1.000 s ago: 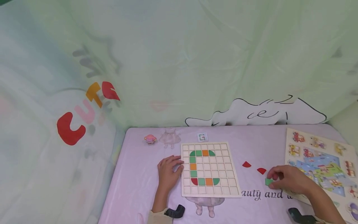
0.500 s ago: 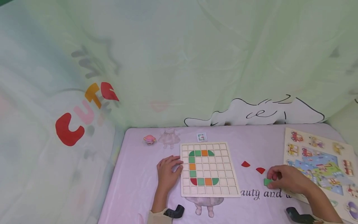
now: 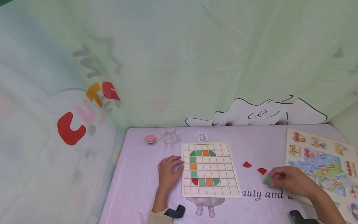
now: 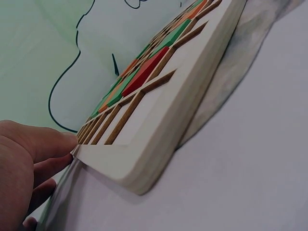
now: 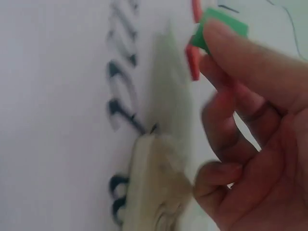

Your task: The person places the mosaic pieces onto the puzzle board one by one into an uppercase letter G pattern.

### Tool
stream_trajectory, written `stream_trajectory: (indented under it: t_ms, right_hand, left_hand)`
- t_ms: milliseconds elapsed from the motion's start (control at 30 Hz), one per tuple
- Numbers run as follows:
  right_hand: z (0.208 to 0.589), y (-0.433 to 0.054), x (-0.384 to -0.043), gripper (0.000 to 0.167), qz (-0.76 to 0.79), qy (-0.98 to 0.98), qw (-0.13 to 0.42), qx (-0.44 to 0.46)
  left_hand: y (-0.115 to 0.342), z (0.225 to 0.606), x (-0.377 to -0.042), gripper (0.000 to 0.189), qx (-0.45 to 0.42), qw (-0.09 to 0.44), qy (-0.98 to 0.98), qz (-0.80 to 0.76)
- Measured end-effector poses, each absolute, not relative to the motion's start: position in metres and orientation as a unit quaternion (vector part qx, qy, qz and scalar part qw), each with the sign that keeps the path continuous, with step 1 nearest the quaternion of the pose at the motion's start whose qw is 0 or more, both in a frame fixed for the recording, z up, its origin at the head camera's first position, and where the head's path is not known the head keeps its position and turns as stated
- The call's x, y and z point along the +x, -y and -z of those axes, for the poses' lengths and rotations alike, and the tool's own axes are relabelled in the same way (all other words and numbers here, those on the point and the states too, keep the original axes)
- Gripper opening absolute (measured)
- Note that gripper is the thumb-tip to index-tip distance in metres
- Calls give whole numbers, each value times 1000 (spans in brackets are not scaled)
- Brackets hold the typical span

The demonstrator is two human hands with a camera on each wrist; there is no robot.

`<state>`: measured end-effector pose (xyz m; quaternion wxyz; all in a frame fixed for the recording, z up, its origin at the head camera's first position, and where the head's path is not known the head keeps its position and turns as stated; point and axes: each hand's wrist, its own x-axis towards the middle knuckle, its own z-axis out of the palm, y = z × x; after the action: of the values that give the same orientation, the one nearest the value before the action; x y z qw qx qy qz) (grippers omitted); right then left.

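Note:
My right hand (image 3: 291,180) pinches a green square tile (image 5: 236,23) between thumb and fingertips, over the table right of the grid board. In the head view the same green tile (image 3: 268,180) is partly covered by my fingers. My left hand (image 3: 169,170) rests at the left edge of the wooden grid board (image 3: 209,191), its thumb and fingertips touching that edge in the left wrist view. Green, orange and red tiles (image 3: 202,181) sit in the board's cells in a C shape. Two red quarter-round tiles (image 3: 247,164) lie between the board and my right hand.
A picture puzzle board (image 3: 291,133) lies at the right, partly behind my right forearm. Beyond the grid board is a small pattern card (image 3: 202,137), with a pink toy figure (image 3: 150,139) to its left. A hanging curtain (image 3: 179,77) borders the table's far side.
The green tile, first low by the table, is now lifted slightly and tilted in my right hand. My left hand has stayed at the board's edge.

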<state>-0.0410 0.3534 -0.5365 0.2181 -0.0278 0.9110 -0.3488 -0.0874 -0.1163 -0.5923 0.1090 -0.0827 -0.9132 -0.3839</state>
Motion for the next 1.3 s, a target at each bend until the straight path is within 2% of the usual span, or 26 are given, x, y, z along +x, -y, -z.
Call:
stream_trajectory:
  t_ms: [300,567,700,967,1300]
  right_hand:
    - [529,-330,-48,13,393,-888,225,-75]
    - [530,-308,-60,3,406,-886,176,-139]
    - [531,-296,-67,5,424,-877,165,-158]
    - [538,-268,-81,4,438,-865,179,-166]
    - [540,-229,-91,22,487,-841,182,-150]
  left_hand:
    - [117,597,-88,13,-74,97,916,382]
    - [117,597,-88,13,-74,96,918,379]
    - [117,596,-88,13,-74,97,918,377]
    - [118,596,-87,13,-78,101,916,380]
    - [117,594,-88,14,-81,106,913,385]
